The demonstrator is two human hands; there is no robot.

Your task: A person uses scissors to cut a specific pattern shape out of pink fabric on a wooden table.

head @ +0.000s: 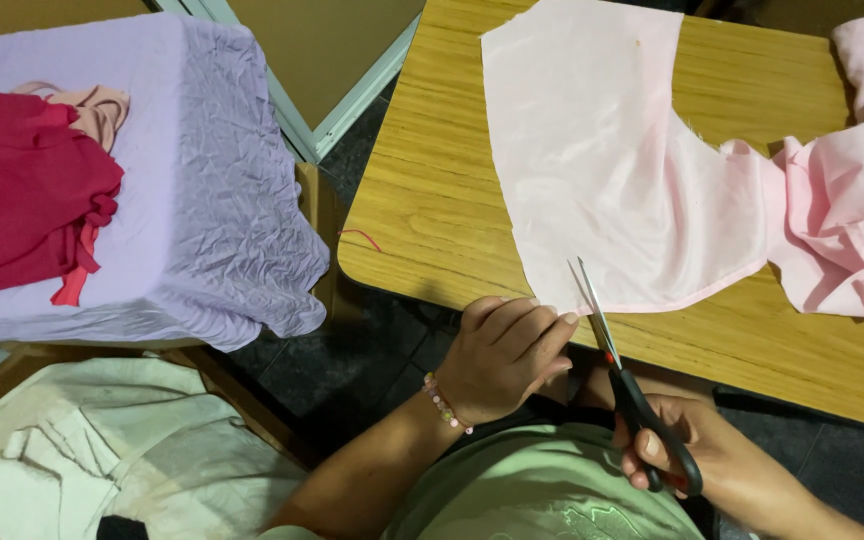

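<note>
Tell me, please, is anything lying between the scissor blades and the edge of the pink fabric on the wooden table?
Nothing visible does. The scissors, held in the right hand, already have their open blades at the near edge of the pink fabric. The left hand rests beside the blades at that edge, not across their path.

Right hand (697,455), at 5 o'clock, grips black-handled steel scissors (620,372), blades parted at the near edge of a flat pale pink fabric piece (602,160). Left hand (507,355), beaded bracelet on wrist, fingertips pinching that edge just beside the blades. Fabric lies on a light wooden table (432,200). At 9 o'clock, crumpled lilac cloth (212,180) carrying bunched crimson fabric (22,190).
</note>
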